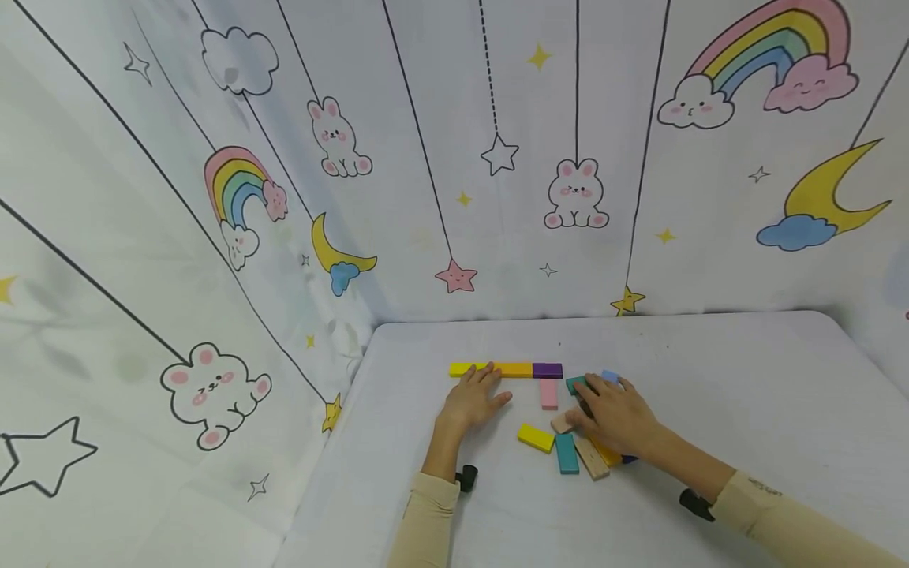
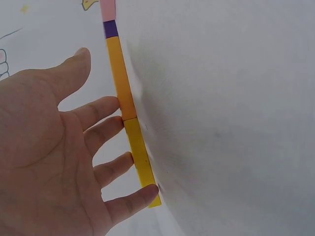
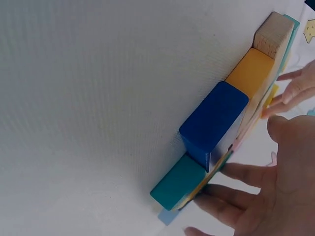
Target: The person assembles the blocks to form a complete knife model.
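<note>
A row of blocks runs across the table: yellow [image 1: 459, 369], orange [image 1: 516, 370] and purple [image 1: 548, 371]. My left hand [image 1: 469, 402] touches the yellow and orange blocks with extended, spread fingertips. Below the purple block stands a pink block [image 1: 549, 394]. To the right, my right hand [image 1: 618, 414] spreads over a loose cluster, its fingers near a green block [image 1: 576, 386] and a light blue block [image 1: 610, 376]. Its palm hides part of the cluster. The right wrist view shows a dark blue block [image 3: 214, 118] and a teal block [image 3: 178, 182] beside the fingers.
Nearer the front lie a yellow block [image 1: 536, 439], a teal block [image 1: 566, 454] and a wooden block [image 1: 591, 459]. The white table [image 1: 767, 394] meets a patterned cloth wall [image 1: 426, 197] at the back and left.
</note>
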`<state>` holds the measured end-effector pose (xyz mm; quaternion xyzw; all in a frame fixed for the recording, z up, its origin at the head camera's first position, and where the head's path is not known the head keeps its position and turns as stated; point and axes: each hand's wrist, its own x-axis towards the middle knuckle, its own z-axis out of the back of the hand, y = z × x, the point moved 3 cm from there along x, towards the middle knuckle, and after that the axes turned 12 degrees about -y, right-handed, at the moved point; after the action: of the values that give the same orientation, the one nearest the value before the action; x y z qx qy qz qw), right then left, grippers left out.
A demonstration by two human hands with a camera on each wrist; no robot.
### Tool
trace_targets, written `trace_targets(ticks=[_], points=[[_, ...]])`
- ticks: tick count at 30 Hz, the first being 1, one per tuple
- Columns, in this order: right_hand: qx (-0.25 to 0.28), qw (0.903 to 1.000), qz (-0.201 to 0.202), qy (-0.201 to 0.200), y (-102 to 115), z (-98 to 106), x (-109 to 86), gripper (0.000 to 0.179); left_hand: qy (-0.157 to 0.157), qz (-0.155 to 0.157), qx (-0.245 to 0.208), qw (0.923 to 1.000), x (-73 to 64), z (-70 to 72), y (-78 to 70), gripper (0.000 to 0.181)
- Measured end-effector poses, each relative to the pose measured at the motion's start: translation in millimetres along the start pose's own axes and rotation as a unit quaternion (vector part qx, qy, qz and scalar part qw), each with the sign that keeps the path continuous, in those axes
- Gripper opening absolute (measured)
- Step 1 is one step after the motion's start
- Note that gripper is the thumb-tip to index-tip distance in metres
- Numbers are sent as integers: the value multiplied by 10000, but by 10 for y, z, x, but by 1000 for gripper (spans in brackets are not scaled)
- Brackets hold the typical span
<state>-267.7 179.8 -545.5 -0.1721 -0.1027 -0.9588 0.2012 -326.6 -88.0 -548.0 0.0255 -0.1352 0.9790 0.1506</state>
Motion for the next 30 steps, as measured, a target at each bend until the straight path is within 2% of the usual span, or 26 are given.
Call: trace_targets(ticks=[9,30], points=[[-161,9998,-29,67,-18,-22,18,65,83,39,-30,10000,14,1,-9,65],[-342,9993,-130,104,-52,-182,188,69,61,108,-61,9999,-7,39,-18,64]])
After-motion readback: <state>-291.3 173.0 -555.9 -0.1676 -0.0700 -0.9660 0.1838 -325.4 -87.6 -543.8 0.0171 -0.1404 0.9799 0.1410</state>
